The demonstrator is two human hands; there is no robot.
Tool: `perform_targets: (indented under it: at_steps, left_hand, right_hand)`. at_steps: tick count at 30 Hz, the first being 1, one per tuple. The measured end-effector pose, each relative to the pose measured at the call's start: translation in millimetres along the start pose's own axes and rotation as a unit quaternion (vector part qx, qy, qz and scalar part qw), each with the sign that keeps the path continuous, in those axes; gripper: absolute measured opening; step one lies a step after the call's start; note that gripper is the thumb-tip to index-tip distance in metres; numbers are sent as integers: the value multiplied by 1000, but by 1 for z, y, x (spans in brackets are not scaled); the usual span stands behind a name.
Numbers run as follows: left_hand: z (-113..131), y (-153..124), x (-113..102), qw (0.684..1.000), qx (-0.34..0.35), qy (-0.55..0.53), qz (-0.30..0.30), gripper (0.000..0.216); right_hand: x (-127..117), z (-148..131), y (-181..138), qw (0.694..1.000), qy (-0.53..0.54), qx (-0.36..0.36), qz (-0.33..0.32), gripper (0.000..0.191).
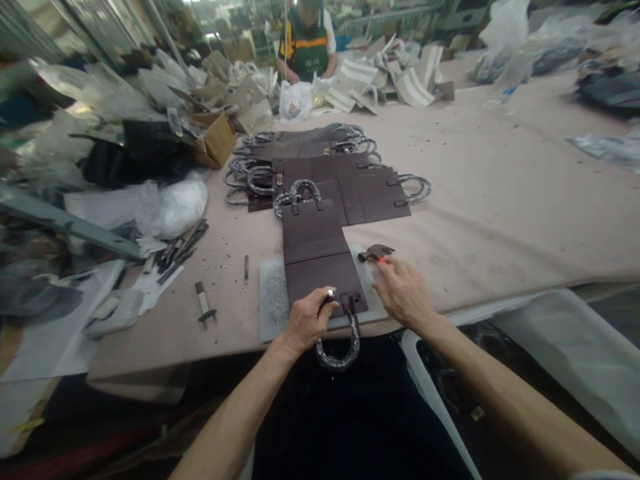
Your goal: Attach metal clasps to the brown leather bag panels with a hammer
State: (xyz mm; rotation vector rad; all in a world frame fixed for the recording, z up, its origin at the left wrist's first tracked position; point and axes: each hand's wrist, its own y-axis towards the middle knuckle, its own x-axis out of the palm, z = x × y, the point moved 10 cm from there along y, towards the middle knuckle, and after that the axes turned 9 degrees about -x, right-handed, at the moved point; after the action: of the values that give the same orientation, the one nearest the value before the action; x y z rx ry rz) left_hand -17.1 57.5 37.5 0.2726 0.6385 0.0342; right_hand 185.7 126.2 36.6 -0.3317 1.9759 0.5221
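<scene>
A dark brown bag panel (320, 233) lies across a flat grey slab (273, 300) at the table's front edge. Its near handle (340, 360), wrapped in clear plastic, hangs over that edge. My left hand (310, 320) rests on the near end of the panel beside the handle tab, closed with a small silver metal piece (331, 293) at its fingertips; I cannot make out its exact kind. To the right of the panel, my right hand (403, 290) is wrapped round a claw hammer (377, 253), whose head lies low by the slab's right edge.
More brown bag panels (370, 193) with wrapped handles are piled behind. Left of the slab lie a thin metal rod (246, 270), a metal tool (203, 303) and several dark tools (183, 250). A white bin (575, 353) stands at right. Across the table is a person (306, 50).
</scene>
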Motion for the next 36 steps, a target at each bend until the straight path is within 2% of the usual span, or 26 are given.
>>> perform_targets:
  at_steps: [2, 3, 5, 7, 9, 11, 12, 13, 15, 17, 18, 19, 21, 23, 25, 27, 31, 34, 36]
  left_hand:
    - [1, -1, -1, 1000, -1, -8, 2, 19]
    - [0, -1, 0, 1000, -5, -14, 0, 17]
    - [-3, 1, 4, 999, -28, -34, -7, 14]
    - [-14, 6, 3, 993, -83, -86, 7, 11]
    - [-34, 12, -12, 964, -168, -193, 75, 18]
    - [-59, 12, -35, 908, -242, -299, 163, 27]
    - [-70, 12, -47, 887, -265, -325, 192, 31]
    - [-78, 12, -61, 881, -282, -322, 204, 33]
    - [-92, 12, -89, 904, -311, -224, 191, 33]
    - [-105, 8, -121, 925, -339, -37, 166, 30]
    - [-111, 5, -135, 922, -349, 68, 153, 29]
    - [-116, 2, -147, 907, -360, 168, 138, 29]
    - [-129, -7, -163, 856, -393, 323, 95, 31]
    - [-142, -18, -171, 798, -441, 410, 40, 32]
    - [-148, -26, -174, 758, -469, 453, 4, 32]
    - [-145, -23, -177, 751, -458, 476, 8, 31]
    - [-137, 3, -183, 785, -410, 460, 59, 31]
    - [-155, 30, -175, 812, -431, 393, 25, 29]
    - [-169, 49, -169, 817, -449, 362, -4, 31]
  right_hand:
    - [8, -44, 1, 991, 42, -124, 32, 38]
    - [16, -60, 0, 985, 62, -158, 30, 37]
    - [30, -77, -1, 981, 76, -180, 21, 34]
    - [37, -82, -2, 982, 70, -173, 24, 33]
    - [39, -80, -3, 983, 76, -167, 26, 35]
    - [40, -77, -3, 982, 85, -167, 19, 38]
    - [39, -76, -3, 982, 88, -166, 17, 39]
    - [39, -75, -2, 982, 89, -165, 16, 39]
    - [38, -74, -2, 983, 90, -161, 15, 38]
    - [37, -75, -1, 983, 89, -160, 14, 38]
    - [37, -75, -1, 983, 88, -160, 14, 38]
    - [37, -75, 0, 983, 86, -161, 14, 37]
    - [38, -75, 0, 983, 83, -165, 15, 37]
    - [39, -74, 0, 982, 79, -171, 20, 35]
    - [40, -71, 0, 982, 73, -174, 30, 34]
    - [41, -69, 1, 981, 64, -179, 42, 33]
    - [41, -69, 2, 977, 51, -196, 62, 33]
    - [40, -70, 2, 977, 53, -197, 63, 33]
    - [40, -70, 3, 978, 59, -189, 57, 33]
